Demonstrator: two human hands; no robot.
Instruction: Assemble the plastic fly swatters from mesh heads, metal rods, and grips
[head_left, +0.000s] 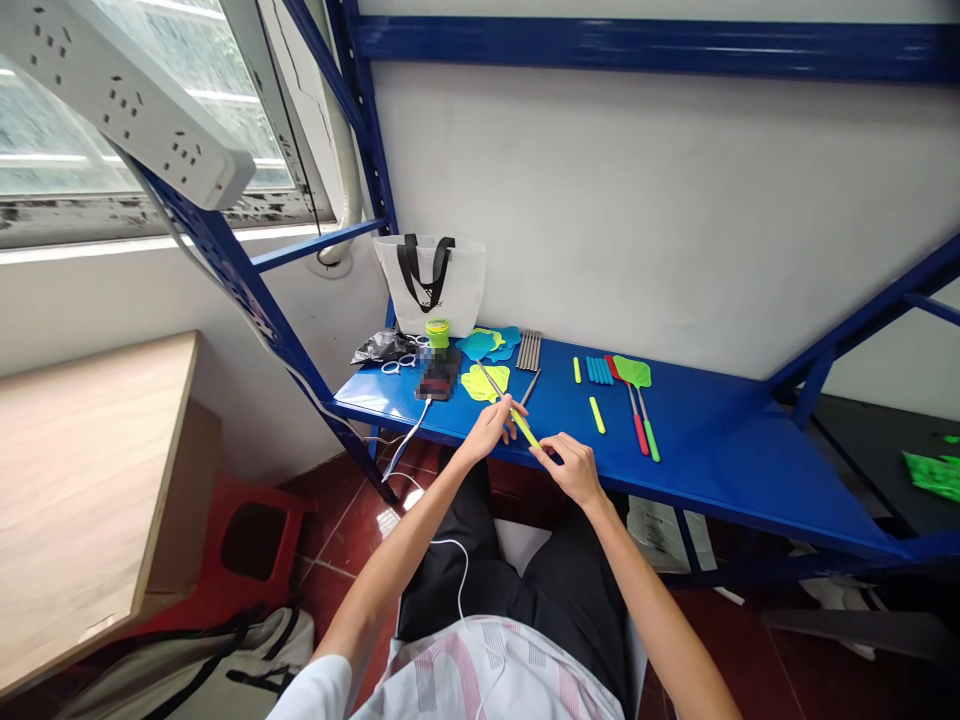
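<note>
A yellow handle (524, 429) with a thin metal rod (490, 379) in line with it is held between my two hands over the shelf's front edge. My left hand (491, 428) closes around the rod where it meets the handle; the fingers hide the joint. At the handle's lower end, my right hand (571, 467) pinches it. Just beyond my left hand lies a yellow fly swatter head (484, 383), and a loose metal rod (532, 386) rests beside it. Two assembled swatters, one with a green head (633, 371) and one with a red handle (641, 436), lie to the right.
On the blue shelf (712, 430) are blue swatter heads (480, 346), several metal rods (529, 350), blue handles (599, 370) and yellow handles (597, 415). A cabled phone (437, 374), scissors (399, 364) and a white bag (450, 285) stand left. Blue uprights (247, 270) frame the shelf.
</note>
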